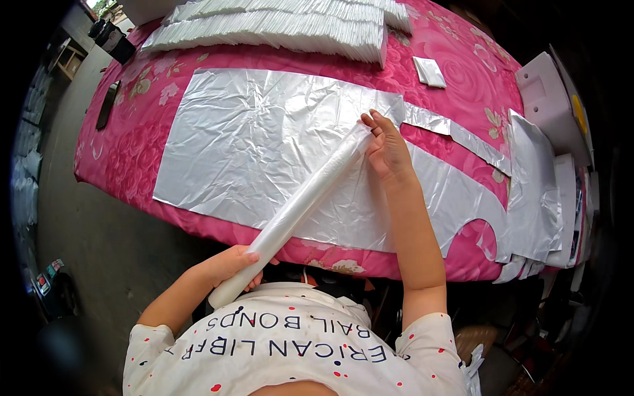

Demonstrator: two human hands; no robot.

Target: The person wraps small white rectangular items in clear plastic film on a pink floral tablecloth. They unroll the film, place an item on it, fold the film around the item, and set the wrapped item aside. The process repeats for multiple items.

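Observation:
A long whitish roll of plastic film [300, 204] slants across in front of me, its near end against my shirt. My left hand [236, 265] is wrapped round it near that lower end. At the far, upper end my right hand [384, 146] has its fingers bent against the roll's tip. Beneath the roll lies a wide, wrinkled silver plastic sheet [224, 138], flat on the table. A strip [475, 142] and a curved cut-out shape extend from its right side. The underside of the roll is hidden.
A pink floral cloth [135, 158] covers the table. Stacked folded silver-white sheets [277, 33] line the far side, with a small folded piece [429, 71] nearby. A dark bottle [112, 41] and dark flat object [107, 105] are left; a white foam box [551, 105] is right.

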